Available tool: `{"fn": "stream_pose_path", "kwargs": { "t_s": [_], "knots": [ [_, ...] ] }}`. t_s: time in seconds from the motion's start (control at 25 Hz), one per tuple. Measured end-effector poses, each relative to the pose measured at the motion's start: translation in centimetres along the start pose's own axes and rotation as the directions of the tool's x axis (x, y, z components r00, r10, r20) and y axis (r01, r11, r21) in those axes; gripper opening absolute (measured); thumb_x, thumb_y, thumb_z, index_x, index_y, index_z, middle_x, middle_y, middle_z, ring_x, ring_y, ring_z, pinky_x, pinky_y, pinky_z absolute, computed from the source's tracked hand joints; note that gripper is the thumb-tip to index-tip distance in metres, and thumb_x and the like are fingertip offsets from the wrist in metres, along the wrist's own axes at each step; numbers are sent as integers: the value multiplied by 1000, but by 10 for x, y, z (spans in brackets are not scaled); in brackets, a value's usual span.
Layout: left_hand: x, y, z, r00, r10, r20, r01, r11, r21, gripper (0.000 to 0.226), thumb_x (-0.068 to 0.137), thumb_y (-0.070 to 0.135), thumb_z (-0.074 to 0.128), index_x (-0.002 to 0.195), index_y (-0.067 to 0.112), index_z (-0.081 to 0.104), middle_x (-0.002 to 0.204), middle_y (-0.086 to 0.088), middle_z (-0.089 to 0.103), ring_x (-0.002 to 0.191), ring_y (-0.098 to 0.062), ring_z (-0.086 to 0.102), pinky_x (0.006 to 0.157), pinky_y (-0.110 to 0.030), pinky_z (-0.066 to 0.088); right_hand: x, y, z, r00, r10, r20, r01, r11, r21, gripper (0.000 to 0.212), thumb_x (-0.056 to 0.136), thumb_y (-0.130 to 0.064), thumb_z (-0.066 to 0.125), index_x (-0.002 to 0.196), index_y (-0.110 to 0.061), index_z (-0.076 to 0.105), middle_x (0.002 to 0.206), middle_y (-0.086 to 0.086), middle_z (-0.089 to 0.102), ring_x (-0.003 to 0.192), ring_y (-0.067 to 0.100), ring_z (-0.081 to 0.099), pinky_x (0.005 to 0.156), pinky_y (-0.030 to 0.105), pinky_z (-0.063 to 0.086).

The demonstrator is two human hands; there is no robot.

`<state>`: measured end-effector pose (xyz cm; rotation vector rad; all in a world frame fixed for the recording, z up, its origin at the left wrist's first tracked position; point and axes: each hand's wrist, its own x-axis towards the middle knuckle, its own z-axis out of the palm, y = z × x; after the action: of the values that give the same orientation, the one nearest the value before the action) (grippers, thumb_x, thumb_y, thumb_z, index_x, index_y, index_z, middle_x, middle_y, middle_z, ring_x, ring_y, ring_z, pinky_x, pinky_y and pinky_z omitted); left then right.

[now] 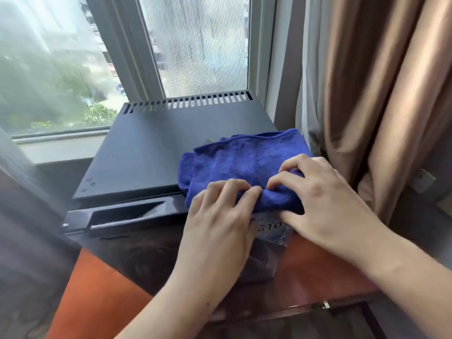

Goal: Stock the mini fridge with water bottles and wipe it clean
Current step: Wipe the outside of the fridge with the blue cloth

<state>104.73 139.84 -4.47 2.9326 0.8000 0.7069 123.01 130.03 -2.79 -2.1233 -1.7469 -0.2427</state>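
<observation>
A soft blue cloth (244,165) lies bunched on the flat black top of the mini fridge (151,148), at its front right corner, near the brown curtain (381,94). The left hand (220,216) and the right hand (322,199) both pinch the cloth's front edge, probably to fold it for wiping. No water bottles can be seen. The door looks shut.

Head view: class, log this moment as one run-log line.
step: wiping | left hand: gripping blue microfibre cloth | right hand: gripping cloth | cloth: on black mini fridge top, front right
</observation>
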Motion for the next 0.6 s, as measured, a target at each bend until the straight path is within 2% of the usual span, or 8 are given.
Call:
{"fn": "stream_pose_path", "kwargs": {
  "t_s": [0.08,0.2,0.32,0.4,0.48,0.6],
  "knots": [
    [10,6,3,998,-19,-55,22,999,48,30,86,36,71,115,31,67,111,13,61,102,-20,56,86,-37,43,3,2,2,1000,-10,-24,10,1000,10,36,72,-32,82,105,-36,67,110,-10,51,106,16,47,96,33,38],
    [19,12,2,996,-19,-81,26,996,87,12,92,34,63,104,33,67,100,13,60,93,-19,55,80,-41,45,4,8,1,997,-48,-58,51,997,64,22,81,-37,78,102,-35,72,106,-10,53,103,16,48,93,39,44],
    [17,9,3,993,-18,-116,28,996,86,13,93,34,64,106,36,69,98,14,59,90,-17,53,77,-40,47,3,12,5,994,-57,-91,66,993,100,24,81,-31,83,103,-33,76,110,-10,59,107,17,54,98,45,47],
    [10,4,5,986,-53,-159,61,997,51,17,95,38,61,110,38,70,99,15,61,90,-17,53,79,-39,48,-2,9,12,996,-52,-77,63,988,143,34,80,-23,85,112,-33,76,126,-8,66,122,18,59,110,51,42],
    [2,-2,5,976,-88,-200,90,996,1,21,96,42,57,113,37,70,103,16,62,93,-17,54,81,-38,49,-6,1,19,996,-70,-59,78,984,162,38,86,-25,77,124,-33,72,142,-10,61,137,14,53,119,53,31],
    [-8,-17,4,964,-122,-235,111,992,-63,22,98,43,58,115,37,71,106,18,62,96,-16,53,84,-39,50,-1,-14,26,995,-79,-54,88,978,191,40,90,-35,63,130,-34,68,146,-12,57,142,9,46,122,51,26]
  ]
}}
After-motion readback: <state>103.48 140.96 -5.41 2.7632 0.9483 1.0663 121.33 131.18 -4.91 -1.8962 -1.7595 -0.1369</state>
